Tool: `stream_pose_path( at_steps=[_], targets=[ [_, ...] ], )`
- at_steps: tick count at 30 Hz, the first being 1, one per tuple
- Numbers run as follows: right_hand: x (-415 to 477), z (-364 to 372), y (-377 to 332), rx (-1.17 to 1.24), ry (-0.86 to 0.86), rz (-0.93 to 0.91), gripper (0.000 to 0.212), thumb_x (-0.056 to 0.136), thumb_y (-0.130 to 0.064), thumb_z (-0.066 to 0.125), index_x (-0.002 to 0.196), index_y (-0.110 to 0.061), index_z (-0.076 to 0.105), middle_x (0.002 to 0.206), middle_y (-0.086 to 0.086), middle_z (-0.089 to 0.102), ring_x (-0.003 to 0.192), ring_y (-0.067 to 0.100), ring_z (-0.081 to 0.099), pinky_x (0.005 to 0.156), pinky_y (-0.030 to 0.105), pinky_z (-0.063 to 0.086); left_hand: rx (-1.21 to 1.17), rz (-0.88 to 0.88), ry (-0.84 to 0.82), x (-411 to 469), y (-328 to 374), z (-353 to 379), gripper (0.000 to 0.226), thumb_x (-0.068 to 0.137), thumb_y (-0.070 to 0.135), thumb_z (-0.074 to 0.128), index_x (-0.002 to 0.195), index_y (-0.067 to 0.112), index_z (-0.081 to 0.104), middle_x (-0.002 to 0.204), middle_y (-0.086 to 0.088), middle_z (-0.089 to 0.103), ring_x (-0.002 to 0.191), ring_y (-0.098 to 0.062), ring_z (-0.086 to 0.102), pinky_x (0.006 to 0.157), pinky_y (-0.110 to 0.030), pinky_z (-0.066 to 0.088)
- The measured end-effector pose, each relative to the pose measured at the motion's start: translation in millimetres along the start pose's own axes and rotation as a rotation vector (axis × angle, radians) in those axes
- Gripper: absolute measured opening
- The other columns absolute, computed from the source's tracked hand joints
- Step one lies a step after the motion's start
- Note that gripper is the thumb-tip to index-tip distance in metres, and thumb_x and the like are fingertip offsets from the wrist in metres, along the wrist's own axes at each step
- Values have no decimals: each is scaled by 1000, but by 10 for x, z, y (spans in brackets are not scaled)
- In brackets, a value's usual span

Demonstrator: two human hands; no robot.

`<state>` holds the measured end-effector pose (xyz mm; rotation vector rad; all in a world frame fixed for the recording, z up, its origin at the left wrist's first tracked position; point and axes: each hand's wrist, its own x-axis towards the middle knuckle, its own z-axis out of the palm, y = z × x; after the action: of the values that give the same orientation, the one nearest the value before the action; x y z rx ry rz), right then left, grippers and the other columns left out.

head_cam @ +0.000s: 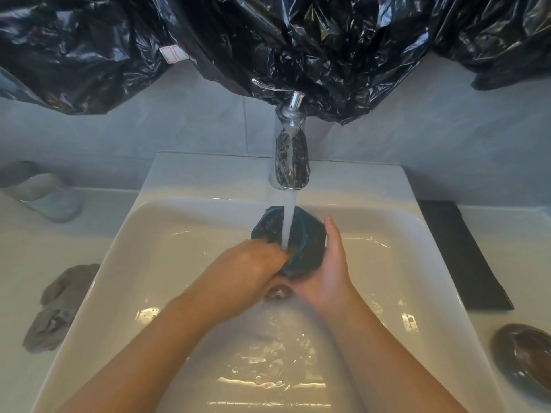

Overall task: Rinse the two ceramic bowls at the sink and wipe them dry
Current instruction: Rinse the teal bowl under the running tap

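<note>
Right, head view, looking down into a white sink (pixel 429 222). Tap (pixel 290 156) at the back centre is running; the stream (pixel 288 222) drops straight into the teal bowl (pixel 310 242). The teal bowl is over the basin, just in front of the tap, tipped on its side with the mouth facing left, dark speckled inside. Left hand (pixel 253 263) comes in from the lower left, fingers hooked over the near rim and into the bowl, tips hidden by the water and the rim. Right hand (pixel 325 278) cups the bowl's outside from the right and below, thumb straight up along its wall, fingers tucked under it and out of sight. Both hands hold the teal bowl, bare forearms crossing the basin. Drain (pixel 278 292) shows just below the hands. Water pools and ripples on the basin floor near the front edge.

Brown bowl (pixel 524 356) sits upright on the counter (pixel 18 293) at far right, well apart from the sink work, partly cut by the frame edge. Black mat (pixel 459 254) lies on the counter beside the sink's right rim. Grey cloth (pixel 59 308), crumpled, lies on the left counter beside the sink. A blurred pale object (pixel 44 195) sits at far left; cannot tell what. Crinkled black plastic (pixel 268 40) hangs across the wall above, over the tap's top.
</note>
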<state>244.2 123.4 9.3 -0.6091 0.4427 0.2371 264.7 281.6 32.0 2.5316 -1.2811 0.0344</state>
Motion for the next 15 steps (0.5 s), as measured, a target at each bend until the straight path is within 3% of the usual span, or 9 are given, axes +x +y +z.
stream_pose_path(
  at_steps=[3,5,7,9,11,13,15],
  targets=[
    [-20,11,39,26,-67,-53,62,89,-56,41,112,-9,75,111,16,72,100,30,69,85,39,55,-135,-111,56,43,105,0,32,90,40,43,85,12,58,80,4,59,72,-21,58,61,-33,48],
    [-23,23,57,62,-85,-80,58,92,-51,38,94,-13,81,97,11,75,88,25,73,75,33,59,-255,-173,105,87,200,13,21,91,34,52,87,13,56,82,4,56,74,-20,56,63,-32,46],
    [-2,-8,45,49,-62,-93,58,96,-49,35,95,-14,81,96,11,76,88,26,73,74,34,58,-202,-117,87,88,191,23,16,90,29,58,89,13,59,88,0,60,81,-21,56,76,-33,45],
    [-23,5,6,20,-50,-61,56,91,-52,40,112,-13,74,108,15,73,98,31,69,78,40,55,91,4,65,62,70,65,20,86,35,61,90,16,63,96,-2,63,92,-23,58,97,-35,36],
    [-19,-7,4,-20,-66,8,61,83,-56,46,122,-15,69,115,17,71,102,34,68,77,45,55,287,-26,-6,25,5,62,36,87,43,60,113,19,59,127,-4,57,118,-23,54,118,-43,11],
    [-20,10,26,-57,-75,45,61,82,-55,48,123,-16,69,120,17,70,110,35,66,82,47,54,247,-91,-46,5,7,85,66,88,46,60,142,19,34,154,-5,31,141,-20,32,117,-50,-13],
    [-7,12,60,-79,-68,63,60,83,-54,49,124,-16,69,123,16,68,116,35,63,89,46,52,173,-72,-65,27,62,93,79,85,42,65,148,20,22,158,-2,24,146,-19,20,112,-61,-13]
  ],
)
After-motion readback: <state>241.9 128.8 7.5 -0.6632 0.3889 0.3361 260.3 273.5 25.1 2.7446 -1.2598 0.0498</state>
